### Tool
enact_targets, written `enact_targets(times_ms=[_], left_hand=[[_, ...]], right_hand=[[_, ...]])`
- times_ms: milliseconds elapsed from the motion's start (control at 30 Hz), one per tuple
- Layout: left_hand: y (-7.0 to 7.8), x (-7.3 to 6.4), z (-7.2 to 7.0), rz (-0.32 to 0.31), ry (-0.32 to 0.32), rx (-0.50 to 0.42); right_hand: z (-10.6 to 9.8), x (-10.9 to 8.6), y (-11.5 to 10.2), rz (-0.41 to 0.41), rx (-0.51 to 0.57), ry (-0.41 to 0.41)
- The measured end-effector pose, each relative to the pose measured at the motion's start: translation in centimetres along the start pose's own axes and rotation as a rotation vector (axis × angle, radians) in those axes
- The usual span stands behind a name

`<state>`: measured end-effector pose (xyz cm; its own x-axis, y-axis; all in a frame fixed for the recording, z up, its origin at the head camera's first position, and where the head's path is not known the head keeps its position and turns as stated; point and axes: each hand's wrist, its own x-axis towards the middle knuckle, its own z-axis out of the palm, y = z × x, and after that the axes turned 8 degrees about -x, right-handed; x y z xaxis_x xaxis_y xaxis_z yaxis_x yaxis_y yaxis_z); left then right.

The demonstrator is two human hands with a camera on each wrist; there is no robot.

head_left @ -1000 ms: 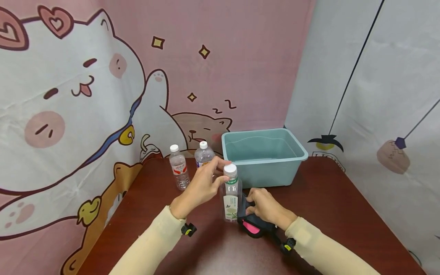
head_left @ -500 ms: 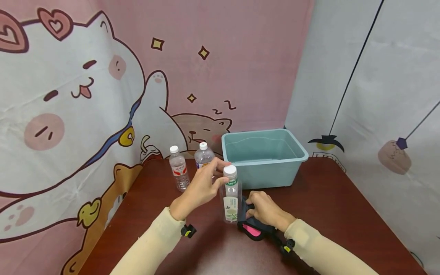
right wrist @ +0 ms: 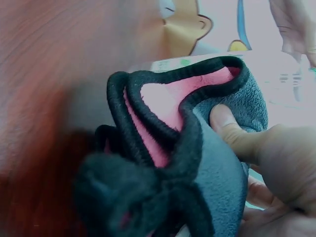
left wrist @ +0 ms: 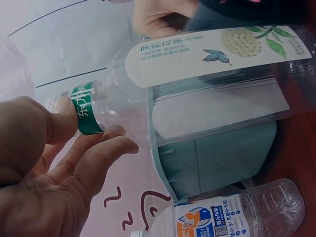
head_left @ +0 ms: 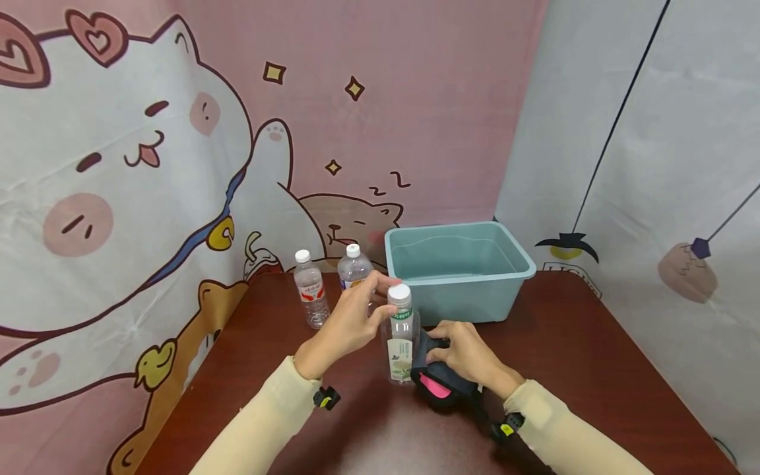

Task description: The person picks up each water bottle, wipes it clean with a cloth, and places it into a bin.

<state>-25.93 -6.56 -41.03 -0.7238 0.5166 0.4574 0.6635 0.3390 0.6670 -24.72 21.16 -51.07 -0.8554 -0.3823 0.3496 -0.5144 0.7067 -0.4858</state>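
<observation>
Your left hand (head_left: pixel 344 321) has its fingers around the cap and neck of a clear bottle (head_left: pixel 400 359), upright on the tabletop (head_left: pixel 570 369). The fingers of your right hand (head_left: pixel 469 353) pinch a dark, pink-lined cloth (head_left: pixel 448 379), just beside that bottle. Noted behind: a blue-green tub (head_left: pixel 460 301), a red-labelled bottle (head_left: pixel 311 292) and another bottle (head_left: pixel 354 266)

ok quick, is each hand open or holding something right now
Left hand: holding the clear bottle near its top.
Right hand: holding the dark cloth.
</observation>
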Motion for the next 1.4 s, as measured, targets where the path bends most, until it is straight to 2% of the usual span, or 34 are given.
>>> enact_targets(times_ms=[233, 567, 867, 1100, 1400], left_hand=[[-0.1, 0.1, -0.1, -0.013, -0.004, -0.021], [-0.2, 0.1, 0.0, -0.011, -0.008, -0.021], [-0.2, -0.1, 0.0, 0.01, -0.011, -0.022], [-0.3, 0.2, 0.0, 0.017, -0.012, -0.019], [0.0, 0.1, -0.2, 0.015, -0.005, 0.0]], right_hand=[[-1.8, 0.5, -1.1, 0.053, 0.05, 0.055], [-3.5, 1.3, -2.2, -0.004, 0.106, 0.156], [-4.3, 2.6, -3.9, 0.002, 0.155, 0.235], [-4.5, 3.1, -4.6, 0.011, 0.207, 0.255], [-4.4, 3.1, -5.0, -0.006, 0.161, 0.255]])
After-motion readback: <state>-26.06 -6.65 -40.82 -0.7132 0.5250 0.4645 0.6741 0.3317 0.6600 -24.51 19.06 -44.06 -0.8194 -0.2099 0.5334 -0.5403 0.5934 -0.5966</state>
